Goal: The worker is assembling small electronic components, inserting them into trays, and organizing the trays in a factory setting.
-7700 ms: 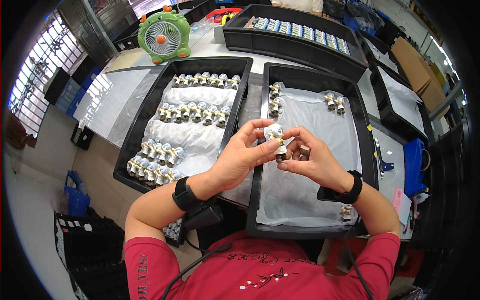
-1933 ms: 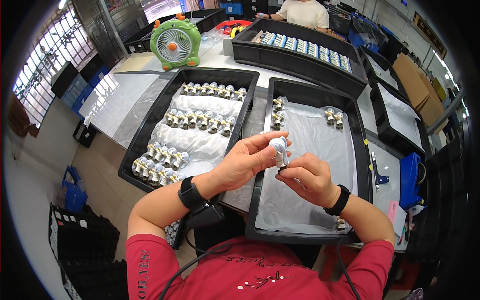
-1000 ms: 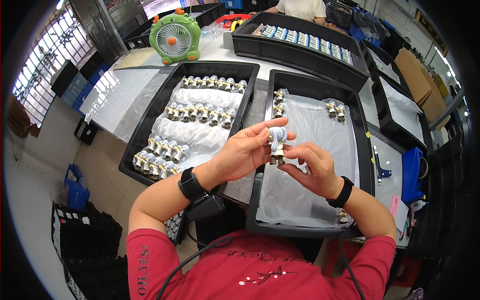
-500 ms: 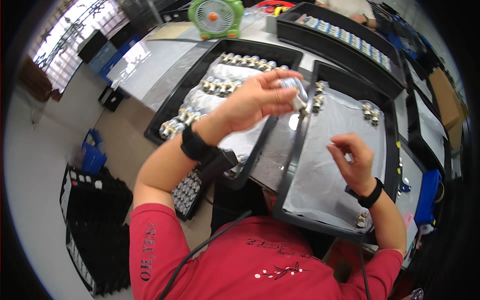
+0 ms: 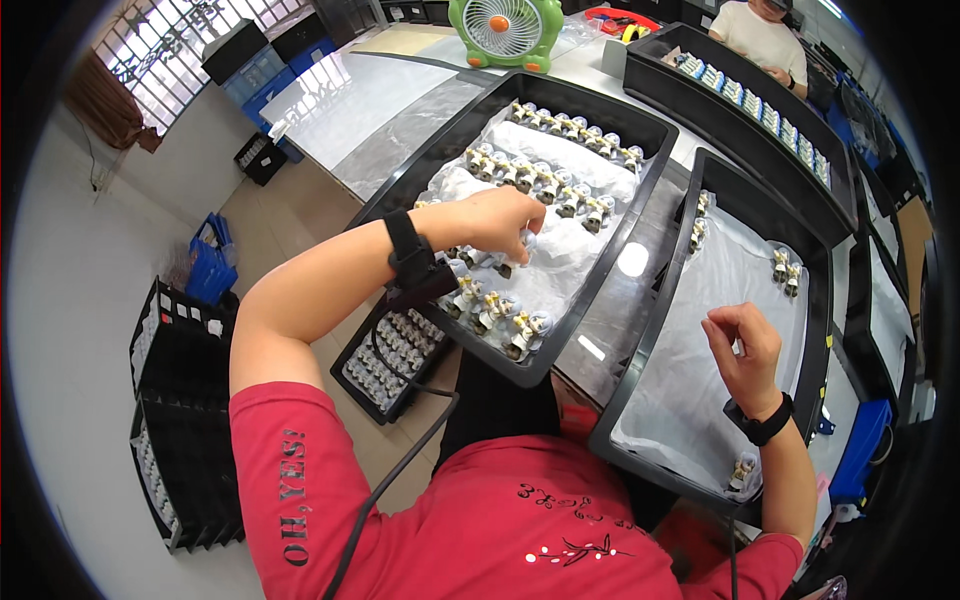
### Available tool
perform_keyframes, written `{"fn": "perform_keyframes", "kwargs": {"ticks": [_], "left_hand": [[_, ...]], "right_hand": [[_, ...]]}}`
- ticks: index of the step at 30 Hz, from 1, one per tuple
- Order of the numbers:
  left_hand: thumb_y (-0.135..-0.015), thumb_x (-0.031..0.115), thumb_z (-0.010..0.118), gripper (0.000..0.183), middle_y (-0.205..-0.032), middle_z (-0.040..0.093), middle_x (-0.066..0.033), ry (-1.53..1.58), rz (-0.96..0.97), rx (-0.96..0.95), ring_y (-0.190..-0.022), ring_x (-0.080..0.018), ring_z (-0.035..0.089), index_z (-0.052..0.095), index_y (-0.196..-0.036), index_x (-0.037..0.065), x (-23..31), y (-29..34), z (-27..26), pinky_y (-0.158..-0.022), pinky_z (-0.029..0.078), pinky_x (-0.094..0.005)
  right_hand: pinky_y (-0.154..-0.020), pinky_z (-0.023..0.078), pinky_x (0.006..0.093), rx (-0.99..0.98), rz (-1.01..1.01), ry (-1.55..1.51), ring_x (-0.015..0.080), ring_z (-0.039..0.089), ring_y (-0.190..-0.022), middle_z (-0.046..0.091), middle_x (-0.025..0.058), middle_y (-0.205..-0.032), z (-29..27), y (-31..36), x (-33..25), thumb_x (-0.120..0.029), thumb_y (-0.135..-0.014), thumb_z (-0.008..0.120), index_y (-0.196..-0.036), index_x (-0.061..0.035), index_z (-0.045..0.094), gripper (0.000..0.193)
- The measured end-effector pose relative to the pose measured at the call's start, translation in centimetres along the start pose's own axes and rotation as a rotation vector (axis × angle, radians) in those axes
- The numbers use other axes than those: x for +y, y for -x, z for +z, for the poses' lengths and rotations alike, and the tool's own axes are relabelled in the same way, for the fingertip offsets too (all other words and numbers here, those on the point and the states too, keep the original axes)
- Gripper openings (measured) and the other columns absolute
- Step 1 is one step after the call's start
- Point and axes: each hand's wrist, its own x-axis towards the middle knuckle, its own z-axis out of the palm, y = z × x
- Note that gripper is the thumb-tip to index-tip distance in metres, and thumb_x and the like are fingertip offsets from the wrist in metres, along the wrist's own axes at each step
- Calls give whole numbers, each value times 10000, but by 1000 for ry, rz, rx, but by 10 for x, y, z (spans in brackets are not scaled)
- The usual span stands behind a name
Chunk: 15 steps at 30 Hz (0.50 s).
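My left hand (image 5: 506, 222) reaches into the left black tray (image 5: 640, 205). Its fingers are closed round the top of a small figurine (image 5: 510, 264) with a clear rounded head and a dark base, partly hidden by the fingers. Similar figurines (image 5: 545, 182) lie in rows there, with white padding (image 5: 565, 155) between the rows. Above the right black tray (image 5: 640, 365), my right hand (image 5: 748, 350) hovers with fingers curled in toward the thumb, and nothing shows in them. White sheeting (image 5: 690, 350) lines that tray. A pair of figurines (image 5: 786, 270) lies near its far right corner, others along its edges.
A green fan (image 5: 505, 30) stands at the back. Behind the right tray is a long black bin (image 5: 740, 105) of blue and white items, with a person (image 5: 762, 40) beyond it. A lower tray of figurines (image 5: 390, 360) sits by my left side. A cable (image 5: 400, 480) crosses my front.
My left hand has moved from the gap between the trays, where it held up a figurine, down into the left tray. The right hand stays over the right tray. The whole view has shifted.
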Motion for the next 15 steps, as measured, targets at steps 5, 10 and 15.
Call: {"fn": "perform_keyframes", "kwargs": {"ticks": [5, 10, 15], "left_hand": [[-615, 175, 773, 386, -825, 619, -121, -52, 69, -180, -810, -297, 607, 587, -923, 37, -10, -8, 13, -703, 463, -378], [-612, 151, 770, 381, -876, 607, -135, -60, 67, -221, -864, -303, 589, 590, -927, 36, -12, -12, 18, -742, 459, -379], [-601, 139, 768, 365, -926, 582, -149, -160, 72, -161, -905, -319, 567, 588, -899, 32, -6, -11, 17, -763, 448, -385]], "right_hand": [[-484, 384, 231, -5, 2, 14, 117, 493, -521, 544, 46, -679, -1, -2, -1, 29, -753, 668, -808, -22, 587, 110], [-485, 386, 229, -9, 7, 15, 119, 497, -523, 539, 45, -671, -3, -2, 1, 27, -754, 667, -807, -22, 587, 108], [-480, 378, 229, -16, -4, 30, 119, 486, -517, 534, 44, -668, -6, -3, 1, 26, -754, 668, -808, -22, 588, 109]]}}
